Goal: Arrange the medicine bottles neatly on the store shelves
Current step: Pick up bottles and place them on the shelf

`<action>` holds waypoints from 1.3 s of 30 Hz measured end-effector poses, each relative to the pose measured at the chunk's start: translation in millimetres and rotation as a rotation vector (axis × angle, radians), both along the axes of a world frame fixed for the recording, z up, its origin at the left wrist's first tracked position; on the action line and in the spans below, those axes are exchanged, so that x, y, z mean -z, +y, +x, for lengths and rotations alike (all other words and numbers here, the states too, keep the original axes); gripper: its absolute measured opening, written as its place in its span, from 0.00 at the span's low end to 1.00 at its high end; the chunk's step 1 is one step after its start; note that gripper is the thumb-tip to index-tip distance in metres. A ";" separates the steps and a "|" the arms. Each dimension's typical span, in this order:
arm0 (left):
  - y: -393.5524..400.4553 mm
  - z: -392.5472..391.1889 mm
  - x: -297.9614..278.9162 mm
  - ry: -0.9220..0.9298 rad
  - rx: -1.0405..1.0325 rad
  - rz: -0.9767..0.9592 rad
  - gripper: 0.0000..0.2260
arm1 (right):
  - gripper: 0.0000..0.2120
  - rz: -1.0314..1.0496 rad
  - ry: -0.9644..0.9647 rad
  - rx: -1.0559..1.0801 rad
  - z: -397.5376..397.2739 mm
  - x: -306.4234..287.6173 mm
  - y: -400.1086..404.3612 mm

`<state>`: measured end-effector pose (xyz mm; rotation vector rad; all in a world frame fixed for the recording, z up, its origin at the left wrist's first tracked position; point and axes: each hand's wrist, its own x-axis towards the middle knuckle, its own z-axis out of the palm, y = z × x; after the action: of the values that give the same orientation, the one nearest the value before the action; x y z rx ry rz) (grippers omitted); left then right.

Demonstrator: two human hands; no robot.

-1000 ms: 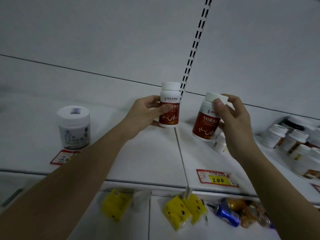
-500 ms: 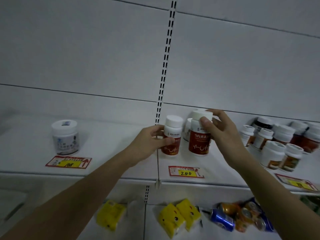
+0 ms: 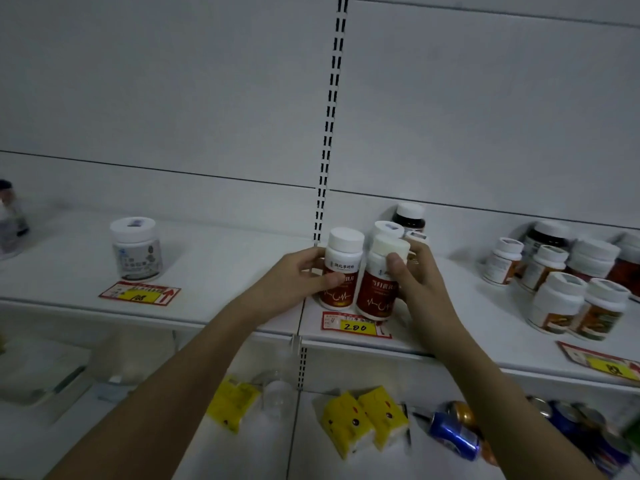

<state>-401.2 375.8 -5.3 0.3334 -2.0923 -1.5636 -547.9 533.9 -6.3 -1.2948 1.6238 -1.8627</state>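
Two red-labelled medicine bottles with white caps stand side by side near the front of the white shelf (image 3: 214,271), just behind a price tag (image 3: 355,326). My left hand (image 3: 298,278) grips the left red bottle (image 3: 341,268) from its left side, thumb across the label. My right hand (image 3: 420,289) holds the right red bottle (image 3: 379,285), thumb on its neck under the cap. The two bottles touch or nearly touch. Right behind them stand a white-capped bottle (image 3: 388,230) and a dark bottle (image 3: 408,216).
A white jar (image 3: 136,249) stands alone at the left of the shelf, with a price tag (image 3: 140,294) in front. Several bottles (image 3: 568,275) cluster at the right. On the lower shelf lie yellow packs (image 3: 360,420) and drink cans (image 3: 453,434).
Both hands have brought the two red bottles down and together onto the shelf front, behind the price tag. The right bottle went from tilted to upright. The view has shifted.
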 end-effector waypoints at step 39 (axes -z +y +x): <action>-13.2 -2.5 4.4 0.103 -0.102 0.133 0.11 | 0.18 -0.036 0.069 0.499 1.1 4.7 7.2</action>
<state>-403.6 362.6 -9.8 0.3914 -1.8698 -1.6280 -546.7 541.1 -11.0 -1.0396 2.1073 -2.1466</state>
